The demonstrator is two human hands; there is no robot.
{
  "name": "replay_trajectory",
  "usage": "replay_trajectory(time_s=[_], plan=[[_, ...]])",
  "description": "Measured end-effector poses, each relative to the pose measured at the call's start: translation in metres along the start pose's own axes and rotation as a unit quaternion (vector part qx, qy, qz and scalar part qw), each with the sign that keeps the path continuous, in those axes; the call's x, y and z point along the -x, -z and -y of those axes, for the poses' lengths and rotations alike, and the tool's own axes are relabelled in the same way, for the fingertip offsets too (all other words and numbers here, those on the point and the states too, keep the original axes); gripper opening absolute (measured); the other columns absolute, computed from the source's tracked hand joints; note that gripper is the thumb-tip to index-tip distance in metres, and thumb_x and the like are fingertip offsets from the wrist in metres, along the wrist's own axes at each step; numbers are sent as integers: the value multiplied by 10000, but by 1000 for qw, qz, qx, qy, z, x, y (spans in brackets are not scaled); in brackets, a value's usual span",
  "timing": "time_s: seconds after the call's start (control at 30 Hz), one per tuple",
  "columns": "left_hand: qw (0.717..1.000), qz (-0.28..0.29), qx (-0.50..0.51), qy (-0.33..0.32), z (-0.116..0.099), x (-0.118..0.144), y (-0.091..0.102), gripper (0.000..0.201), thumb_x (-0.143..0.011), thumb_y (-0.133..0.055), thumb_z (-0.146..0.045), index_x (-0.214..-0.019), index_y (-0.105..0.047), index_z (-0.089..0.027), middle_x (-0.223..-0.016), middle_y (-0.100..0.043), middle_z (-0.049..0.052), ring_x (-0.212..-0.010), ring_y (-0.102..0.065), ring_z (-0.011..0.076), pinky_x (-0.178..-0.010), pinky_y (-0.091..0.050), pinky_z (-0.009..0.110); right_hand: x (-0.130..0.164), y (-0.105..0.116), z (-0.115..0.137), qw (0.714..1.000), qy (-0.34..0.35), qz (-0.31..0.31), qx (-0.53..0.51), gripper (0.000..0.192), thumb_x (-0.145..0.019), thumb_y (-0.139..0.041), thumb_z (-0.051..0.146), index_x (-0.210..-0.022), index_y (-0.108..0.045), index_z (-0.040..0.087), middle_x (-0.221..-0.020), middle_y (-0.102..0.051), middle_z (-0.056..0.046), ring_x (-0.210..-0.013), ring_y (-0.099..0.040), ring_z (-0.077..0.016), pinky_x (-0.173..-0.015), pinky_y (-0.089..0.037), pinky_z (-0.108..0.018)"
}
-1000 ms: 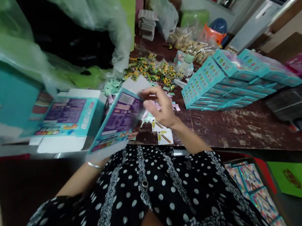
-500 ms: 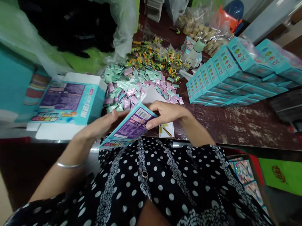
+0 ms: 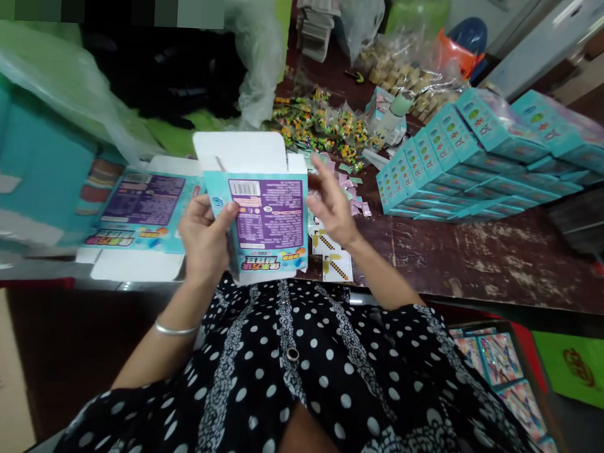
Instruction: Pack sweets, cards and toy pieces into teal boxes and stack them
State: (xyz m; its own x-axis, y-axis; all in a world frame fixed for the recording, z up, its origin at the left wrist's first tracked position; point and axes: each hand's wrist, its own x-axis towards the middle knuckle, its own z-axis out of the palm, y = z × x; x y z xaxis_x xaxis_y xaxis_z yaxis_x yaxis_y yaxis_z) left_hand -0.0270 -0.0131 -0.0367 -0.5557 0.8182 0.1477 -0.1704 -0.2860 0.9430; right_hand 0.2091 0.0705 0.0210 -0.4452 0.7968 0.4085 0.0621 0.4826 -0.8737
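Note:
My left hand (image 3: 206,239) grips a teal and purple cardboard box (image 3: 272,215) by its left side, thumb on the printed panel. The box stands opened out with its white flaps raised at the top. Beside its right edge is my right hand (image 3: 333,204), fingers spread; whether the fingertips touch the box I cannot tell. Small printed cards (image 3: 337,267) with a yellow picture lie on the table by the right wrist. To the left, another teal and purple box (image 3: 143,203) lies with white flaps out. The held box hides much of the pink and green sachets (image 3: 357,201).
Filled teal boxes (image 3: 435,159) stand stacked at the right of the brown table (image 3: 431,252). Bags of orange and green pieces (image 3: 326,127) lie behind the sachets. A bottle (image 3: 394,117) stands farther back. Below the table's edge, a carton holds printed packets (image 3: 501,359).
The box has turned from a slanted, flattened pose to opened out and facing me. My left hand now grips its side; my right hand has let go and opened. More cards show.

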Motion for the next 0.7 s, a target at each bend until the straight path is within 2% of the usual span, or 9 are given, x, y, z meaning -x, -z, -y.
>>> replay_trajectory(time_s=[0.1,0.2,0.23,0.3,0.37,0.4,0.53,0.63,0.7], plan=[[998,52,-21,-29,15,0,-8,649,-909,-939,-563,-1438,-679,-291,-1457,-751,78,-1384,-715,320,-1128,-627,449,9,-13,-25,1000,-22,17,9,883,-1033,-543,810,-1750,-427,308,-1785,-496,-108,-1744,-347,-311,-1440,-348,-528],[993,82,-55,-63,35,-7,-11,678,-953,-842,-671,-1502,-670,-311,-1614,-655,93,-1573,-556,354,-1232,-547,460,14,-22,-49,998,-57,11,-7,833,-1012,-557,822,-1644,-504,282,-1681,-582,-134,-1626,-487,-314,-1383,-406,-496],[992,87,-69,-61,42,-10,-11,634,-963,-807,-703,-1440,-708,-297,-1526,-701,104,-1509,-599,347,-1187,-566,449,15,-24,-56,997,-77,6,-15,800,-996,-580,834,-1567,-550,274,-1567,-652,-136,-1500,-583,-314,-1308,-478,-486],[989,94,-106,-35,55,-15,-9,551,-978,-738,-766,-1163,-774,-249,-1141,-769,93,-1162,-721,303,-966,-610,406,17,-26,-69,992,-120,-15,-18,694,-974,-609,864,-1322,-636,265,-1231,-725,-91,-1152,-675,-279,-1086,-575,-435],[984,100,-144,-13,66,-18,-7,599,-989,-681,-813,-851,-687,-230,-794,-627,28,-798,-629,226,-746,-544,369,20,-28,-77,989,-145,-40,-2,632,-967,-603,893,-1038,-621,265,-933,-622,-20,-888,-585,-226,-893,-544,-377],[982,103,-156,-14,69,-19,-6,633,-995,-663,-822,-767,-618,-233,-725,-551,4,-719,-557,198,-696,-499,361,22,-30,-79,988,-146,-52,7,639,-962,-597,904,-931,-579,266,-860,-549,2,-833,-527,-207,-842,-506,-356],[983,89,-152,-51,72,-11,-8,611,-985,-693,-808,-812,-551,-240,-816,-561,-1,-777,-545,172,-758,-489,345,27,-37,-79,984,-146,-99,-2,687,-899,-634,928,-820,-464,267,-837,-429,24,-805,-428,-176,-771,-417,-320],[988,20,-132,-74,61,-4,-9,646,-855,-818,-838,-915,-524,-265,-894,-593,7,-815,-585,185,-782,-523,335,29,-40,-73,977,-162,-129,-43,726,-792,-744,940,-929,-480,278,-914,-487,9,-829,-464,-179,-780,-443,-324],[988,28,-133,-70,49,-4,-7,647,-866,-780,-867,-899,-534,-269,-853,-610,13,-782,-600,194,-767,-538,342,29,-37,-67,981,-146,-101,-76,752,-775,-747,969,-944,-502,278,-950,-541,-12,-851,-500,-188,-805,-470,-342]])
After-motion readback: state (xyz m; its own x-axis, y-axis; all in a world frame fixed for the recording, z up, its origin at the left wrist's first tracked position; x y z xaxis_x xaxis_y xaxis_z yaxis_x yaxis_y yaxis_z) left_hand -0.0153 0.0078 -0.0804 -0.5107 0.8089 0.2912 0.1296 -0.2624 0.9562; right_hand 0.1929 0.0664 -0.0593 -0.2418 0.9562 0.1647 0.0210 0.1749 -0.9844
